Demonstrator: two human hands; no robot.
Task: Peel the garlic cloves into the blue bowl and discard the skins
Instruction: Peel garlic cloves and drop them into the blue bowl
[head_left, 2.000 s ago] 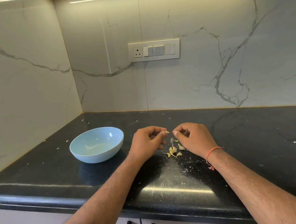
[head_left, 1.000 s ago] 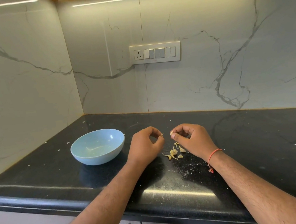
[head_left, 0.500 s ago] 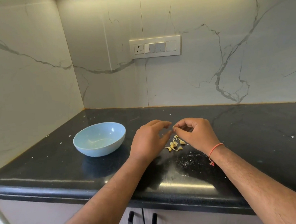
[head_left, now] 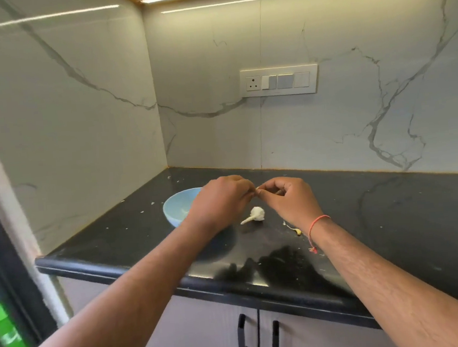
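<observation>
The clove (head_left: 257, 190) is between the two hands, above the worktop (head_left: 394, 213), just right of the bowl (head_left: 176, 206). It is very small in the picture, only a pale tip shows where the fingertips meet. The left hand (head_left: 219, 202) is curled and pinches it from the left; the right hand (head_left: 289, 198) is curled too and pinches it from the right, and seems to hold also something thin and brownish, maybe skin, I cannot tell for sure.

Compared with half a second ago, much is different. The little heap of yellowish peels under the hands is gone. Now a white garlic head (head_left: 255, 215) with its stalk lies on the worktop, near side of the hands, and only one small scrap (head_left: 297, 231) lies beside the right wrist. The view also is further back and more to the left, and the left hand now covers part of the bowl.

I judge the peeling is at an early stage here: the bowl shows no cloves that I can see, and most of the garlic is unpeeled.
</observation>
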